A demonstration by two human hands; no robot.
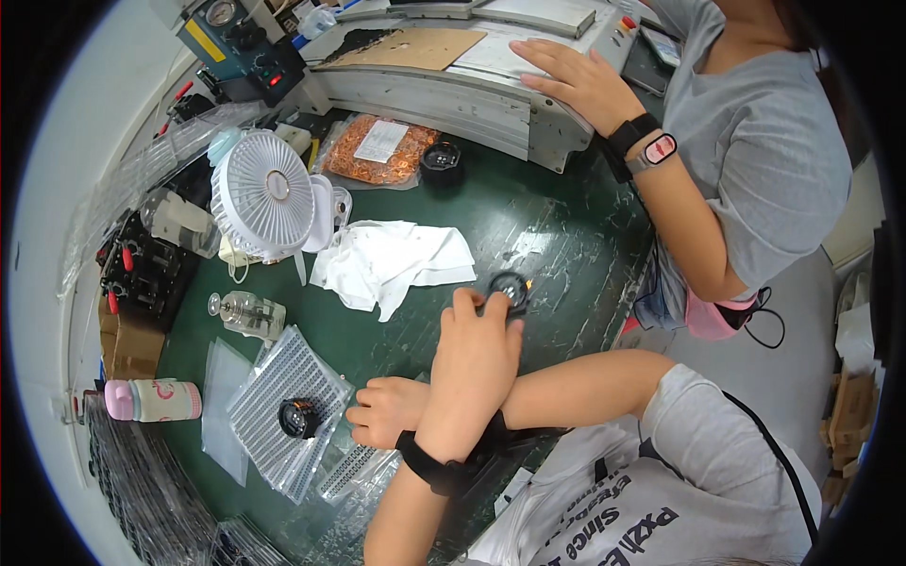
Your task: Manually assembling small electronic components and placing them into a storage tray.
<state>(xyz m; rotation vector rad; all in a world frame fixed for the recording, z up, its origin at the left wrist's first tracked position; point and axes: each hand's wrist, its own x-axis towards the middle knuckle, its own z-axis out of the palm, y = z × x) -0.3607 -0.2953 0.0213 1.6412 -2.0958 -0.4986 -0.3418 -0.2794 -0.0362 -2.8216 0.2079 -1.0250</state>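
My left hand (477, 349) reaches up from the lower edge, its forearm crossing over my right wrist. Its fingertips grip a small black round part (511, 286) with a clear, lens-like middle, slightly blurred, at the table's centre. Below and left of it, my right hand (389, 412) points left with curled fingers; anything between the fingertips is hidden. Beside those fingers lies a sheet (274, 382) with rows of small dark marks, in clear plastic. A second black round part (298, 418) rests on that sheet.
A white fan (264, 193), white cloth (392, 264), bag of orange parts (377, 151) and another black round part (441, 162) stand on the green table (566, 236). Left are a glass bottle (247, 314) and pink-lidded bottle (156, 400). A co-worker's hand (585, 90) rests on a machine.
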